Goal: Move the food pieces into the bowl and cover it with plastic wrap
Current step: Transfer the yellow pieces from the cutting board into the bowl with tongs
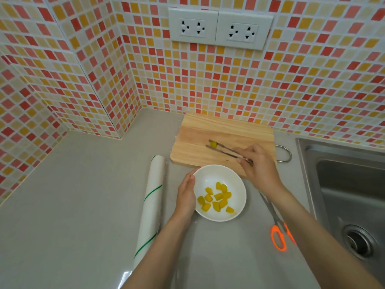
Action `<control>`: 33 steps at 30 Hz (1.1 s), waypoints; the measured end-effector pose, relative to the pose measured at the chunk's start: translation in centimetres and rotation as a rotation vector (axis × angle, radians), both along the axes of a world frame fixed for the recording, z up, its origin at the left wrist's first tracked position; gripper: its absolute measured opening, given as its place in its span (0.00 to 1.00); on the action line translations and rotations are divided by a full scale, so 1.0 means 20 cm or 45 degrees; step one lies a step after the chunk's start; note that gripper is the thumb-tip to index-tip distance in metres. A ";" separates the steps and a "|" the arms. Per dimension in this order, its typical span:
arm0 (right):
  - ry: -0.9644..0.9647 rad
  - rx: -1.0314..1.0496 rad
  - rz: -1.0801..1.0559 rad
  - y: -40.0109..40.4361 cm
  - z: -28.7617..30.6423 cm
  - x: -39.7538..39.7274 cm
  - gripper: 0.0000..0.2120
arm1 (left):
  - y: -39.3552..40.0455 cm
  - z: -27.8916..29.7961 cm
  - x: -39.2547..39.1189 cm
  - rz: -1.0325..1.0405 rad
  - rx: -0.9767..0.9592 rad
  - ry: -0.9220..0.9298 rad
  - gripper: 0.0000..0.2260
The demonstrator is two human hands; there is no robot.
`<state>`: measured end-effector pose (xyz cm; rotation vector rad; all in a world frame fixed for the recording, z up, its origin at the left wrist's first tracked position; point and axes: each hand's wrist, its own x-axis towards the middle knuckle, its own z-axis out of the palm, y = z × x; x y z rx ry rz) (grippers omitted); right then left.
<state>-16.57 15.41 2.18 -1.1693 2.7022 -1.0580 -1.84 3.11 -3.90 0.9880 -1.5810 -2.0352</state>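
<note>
Over the wooden cutting board (193, 138) the right hand (260, 165) squeezes metal tongs (226, 150) clamped on one yellow food piece (213, 144), while the left hand (186, 195) cups the white bowl (235, 178) of yellow pieces (217, 198) beside the plastic wrap roll (151, 197).

The left hand (186, 195) lies straight-fingered; the right hand (259, 164) pinches tongs (224, 150).

Mosaic-tiled wall (270, 80), two white sockets (220, 28), grey counter (73, 195), steel sink (350, 184)
</note>
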 end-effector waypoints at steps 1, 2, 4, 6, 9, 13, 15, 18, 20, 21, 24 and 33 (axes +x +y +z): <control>0.008 0.010 0.034 0.06 0.02 0.05 0.16 | 0.00 0.00 0.00 0.003 -0.001 -0.001 0.13; 0.012 0.038 0.064 0.11 0.03 0.09 0.16 | 0.00 0.00 0.00 0.005 -0.001 0.002 0.13; 0.002 0.144 0.107 0.18 0.04 0.16 0.16 | 0.00 0.00 -0.01 0.000 0.003 0.009 0.13; -0.020 0.283 0.139 0.22 0.04 0.19 0.18 | 0.00 0.00 0.00 -0.007 0.009 0.007 0.14; -0.027 0.294 0.158 0.22 0.06 0.18 0.19 | 0.00 -0.01 0.00 -0.015 -0.010 0.001 0.14; 0.026 0.178 0.077 0.22 0.09 0.09 0.19 | -0.01 -0.01 0.00 -0.013 -0.029 -0.001 0.15; 0.047 0.111 -0.008 0.21 0.08 0.03 0.19 | -0.01 -0.01 0.00 -0.018 -0.031 -0.005 0.15; 0.031 0.101 -0.191 0.18 0.01 -0.07 0.20 | -0.01 -0.01 0.00 -0.022 -0.028 -0.016 0.15; -0.011 0.174 -0.307 0.15 -0.06 -0.11 0.19 | -0.01 -0.01 0.00 -0.022 -0.027 -0.024 0.15; -0.026 0.219 -0.355 0.13 -0.09 -0.12 0.18 | -0.01 -0.01 0.00 -0.020 -0.027 -0.027 0.14; -0.035 0.333 -0.484 0.10 -0.19 -0.13 0.17 | -0.01 0.00 0.00 -0.016 -0.023 -0.026 0.14; 0.043 0.437 -0.556 0.06 -0.27 -0.12 0.20 | 0.00 0.04 0.01 0.008 0.114 0.002 0.12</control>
